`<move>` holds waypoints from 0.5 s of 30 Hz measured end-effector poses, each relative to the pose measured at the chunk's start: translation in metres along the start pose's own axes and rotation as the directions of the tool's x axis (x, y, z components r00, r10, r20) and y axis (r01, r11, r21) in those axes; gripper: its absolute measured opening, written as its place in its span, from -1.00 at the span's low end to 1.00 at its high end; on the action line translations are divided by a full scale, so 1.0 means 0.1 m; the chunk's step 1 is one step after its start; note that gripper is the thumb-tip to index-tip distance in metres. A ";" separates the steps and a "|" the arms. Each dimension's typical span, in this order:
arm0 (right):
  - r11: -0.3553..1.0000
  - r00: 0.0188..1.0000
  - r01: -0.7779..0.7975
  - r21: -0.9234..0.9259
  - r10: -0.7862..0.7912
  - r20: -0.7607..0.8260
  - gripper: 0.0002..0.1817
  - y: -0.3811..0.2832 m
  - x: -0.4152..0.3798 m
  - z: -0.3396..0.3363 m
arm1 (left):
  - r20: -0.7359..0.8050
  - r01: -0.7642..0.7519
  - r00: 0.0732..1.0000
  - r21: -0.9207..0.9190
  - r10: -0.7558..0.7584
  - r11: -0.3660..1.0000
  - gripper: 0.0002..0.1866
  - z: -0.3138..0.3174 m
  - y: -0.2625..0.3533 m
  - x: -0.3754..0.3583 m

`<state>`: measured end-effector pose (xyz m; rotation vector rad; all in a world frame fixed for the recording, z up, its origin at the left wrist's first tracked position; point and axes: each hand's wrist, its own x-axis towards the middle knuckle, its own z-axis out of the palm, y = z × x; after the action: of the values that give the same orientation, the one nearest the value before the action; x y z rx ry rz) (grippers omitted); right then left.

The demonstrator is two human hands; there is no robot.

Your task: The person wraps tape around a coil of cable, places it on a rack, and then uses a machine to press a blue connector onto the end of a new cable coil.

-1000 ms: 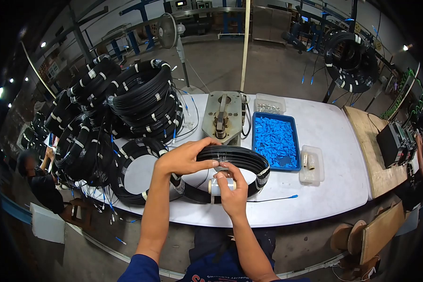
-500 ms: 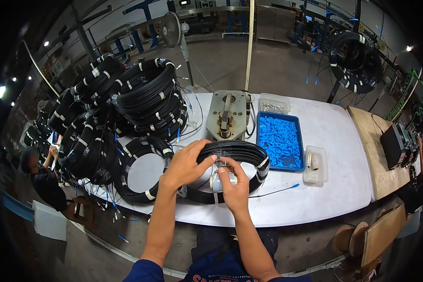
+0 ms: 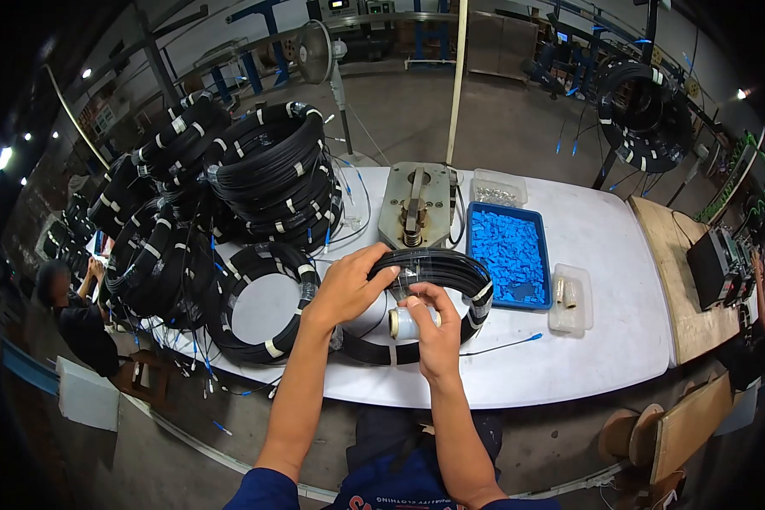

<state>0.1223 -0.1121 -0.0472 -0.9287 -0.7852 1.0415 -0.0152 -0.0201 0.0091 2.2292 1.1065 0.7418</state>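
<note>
My left hand (image 3: 348, 287) is closed around the far-left part of a black cable coil (image 3: 455, 265), with the thumb lying on top. A roll of clear tape (image 3: 406, 325) is in my right hand (image 3: 440, 331), just inside the ring of the coil. Clear film shows on the cable strands between my two hands. From the coil's right side runs a cable end with a blue connector (image 3: 535, 337), lying on the white table (image 3: 603, 272). Another black coil (image 3: 221, 327) with white bands lies flat just left of my left hand.
Large stacks of banded coils (image 3: 268, 174) fill the table's left. Behind my coil stands a metal fixture (image 3: 395, 208). To the right are a blue tray (image 3: 550, 293) of small blue parts and two clear plastic boxes (image 3: 582, 319). A person (image 3: 85, 331) is at far left.
My right hand has moved slightly right with the tape roll, which has turned more sideways. My left hand has shifted a little up and right on the coil.
</note>
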 end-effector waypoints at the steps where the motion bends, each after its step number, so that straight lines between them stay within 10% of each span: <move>1: 1.000 1.000 0.013 -0.009 -0.013 -0.002 -0.75 -0.01 0.00 0.00 | -0.026 -0.012 1.000 -0.008 0.011 1.000 -0.70 0.01 -0.01 0.02; 9: 0.988 0.991 -0.133 -0.078 0.134 0.009 -0.78 0.05 -0.04 -0.06 | 0.093 -0.045 0.994 -0.059 0.050 0.997 -0.65 0.00 -0.08 0.19; 15: 0.936 0.975 0.221 -0.274 -0.220 0.037 -0.72 0.47 0.05 -0.24 | 0.136 -0.116 0.983 -0.059 0.123 0.991 -0.63 0.02 -0.11 0.21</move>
<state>0.1280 -0.1036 -0.0995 -1.0465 -1.0338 0.7491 -0.0086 0.0028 0.0057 2.2815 0.8836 0.6442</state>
